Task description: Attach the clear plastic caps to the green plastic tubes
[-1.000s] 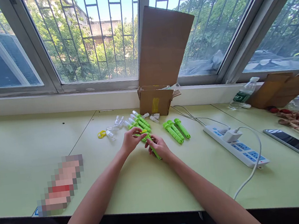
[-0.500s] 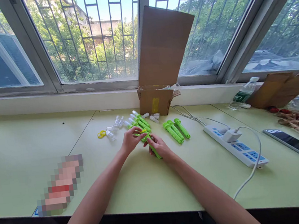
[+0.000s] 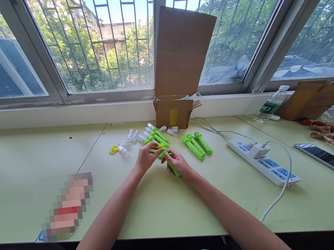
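Head view | I see the right hand (image 3: 178, 163) gripping a green plastic tube (image 3: 175, 170) over the pale table (image 3: 153, 208) | left hand (image 3: 145, 156) pinches a yellow piece (image 3: 160, 146) at its upper end | clear-tipped green tubes (image 3: 160, 138) lie just behind, three green tubes (image 3: 193, 147) rightward, near a power strip (image 3: 261, 162)

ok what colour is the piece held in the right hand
The piece is bright green, best seen in the head view.
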`<state>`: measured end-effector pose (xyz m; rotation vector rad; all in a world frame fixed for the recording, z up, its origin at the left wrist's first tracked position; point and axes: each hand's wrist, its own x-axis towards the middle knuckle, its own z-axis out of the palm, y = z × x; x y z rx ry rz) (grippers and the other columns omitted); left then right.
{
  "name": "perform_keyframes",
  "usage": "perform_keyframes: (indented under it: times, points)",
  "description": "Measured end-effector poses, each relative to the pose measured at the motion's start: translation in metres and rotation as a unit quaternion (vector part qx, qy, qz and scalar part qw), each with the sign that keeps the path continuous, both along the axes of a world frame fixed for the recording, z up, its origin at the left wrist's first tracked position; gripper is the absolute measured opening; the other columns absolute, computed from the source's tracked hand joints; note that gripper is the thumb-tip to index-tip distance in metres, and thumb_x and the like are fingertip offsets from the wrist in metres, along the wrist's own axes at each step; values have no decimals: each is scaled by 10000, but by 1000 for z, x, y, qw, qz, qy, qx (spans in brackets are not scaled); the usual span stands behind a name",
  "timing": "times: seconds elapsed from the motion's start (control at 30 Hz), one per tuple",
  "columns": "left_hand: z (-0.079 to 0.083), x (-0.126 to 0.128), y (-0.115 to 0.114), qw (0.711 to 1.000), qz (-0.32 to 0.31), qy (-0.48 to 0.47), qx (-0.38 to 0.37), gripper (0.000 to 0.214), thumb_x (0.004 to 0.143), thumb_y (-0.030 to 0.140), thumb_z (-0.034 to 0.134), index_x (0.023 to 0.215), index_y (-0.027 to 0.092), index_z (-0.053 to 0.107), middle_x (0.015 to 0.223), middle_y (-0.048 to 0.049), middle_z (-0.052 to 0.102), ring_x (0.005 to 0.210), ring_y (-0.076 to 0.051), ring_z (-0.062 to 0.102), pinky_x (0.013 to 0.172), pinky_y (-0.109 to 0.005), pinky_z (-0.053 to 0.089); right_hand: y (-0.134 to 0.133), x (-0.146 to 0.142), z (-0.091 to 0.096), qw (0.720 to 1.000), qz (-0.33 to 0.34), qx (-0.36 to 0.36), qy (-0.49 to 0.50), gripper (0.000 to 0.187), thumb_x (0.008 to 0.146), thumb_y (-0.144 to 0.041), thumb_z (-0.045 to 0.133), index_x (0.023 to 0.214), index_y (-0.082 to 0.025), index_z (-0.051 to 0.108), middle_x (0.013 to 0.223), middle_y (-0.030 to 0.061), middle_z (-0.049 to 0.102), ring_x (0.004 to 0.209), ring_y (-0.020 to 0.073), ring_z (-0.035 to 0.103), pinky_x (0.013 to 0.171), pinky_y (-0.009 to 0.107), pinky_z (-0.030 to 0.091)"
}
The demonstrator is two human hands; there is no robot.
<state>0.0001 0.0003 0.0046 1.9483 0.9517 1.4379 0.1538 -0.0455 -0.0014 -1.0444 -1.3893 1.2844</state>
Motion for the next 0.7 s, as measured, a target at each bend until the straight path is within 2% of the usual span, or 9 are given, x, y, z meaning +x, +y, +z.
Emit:
perform_keyframes:
  times: [0.4,0.7]
  points:
    - [-3,1,3,1000,10,23,14,296,730,448,631,822,171,583,798,-30,650,719,-145,657,578,-249,569,2,2,-3,1000,4,3,27,364,765,-520,549,906,-189,494,729,-8,608,372,61,477,315,182,332]
    - [-5,1,5,999,6,28,18,287,741,444,621,830,174,584,799,-32,652,719,-147,656,604,-268,576,4,4,-7,1000,8,-9,26,353,777,-516,540,911,-191,500,780,14,636,370,60,477,305,181,319]
